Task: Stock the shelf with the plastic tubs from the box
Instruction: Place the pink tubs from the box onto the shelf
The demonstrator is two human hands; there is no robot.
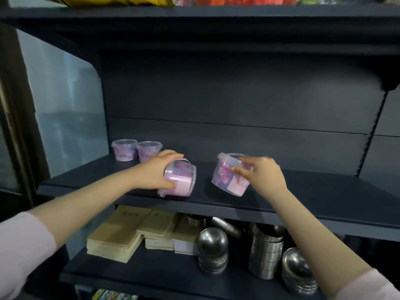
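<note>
On the middle shelf (303, 191), close to its front edge, sit the two pieces I am placing. The left tub (180, 178) is tipped almost onto its side and the right tub (227, 176) leans at a slant; I cannot tell whether either base touches the board yet. My left hand (155, 172) wraps around the wall of its tub from above, fingers curled over it. My right hand (264, 172) pinches the other one at the rim between thumb and fingers. Two standing tubs (136, 150) are already upright and side by side at the back left corner, so I judge the row should run rightward from them. To do this well, I want to roll each wrist until the lid faces up before I let any weight down, then slide the left one back beside the pair and set the right one next to it, labels forward. The rim pinch looks the weaker hold, so I would lower that one first. Below the front lip are paper stacks (116, 234) and steel bowls (213, 245), where a dropped tub would land. The box is out of view.
</note>
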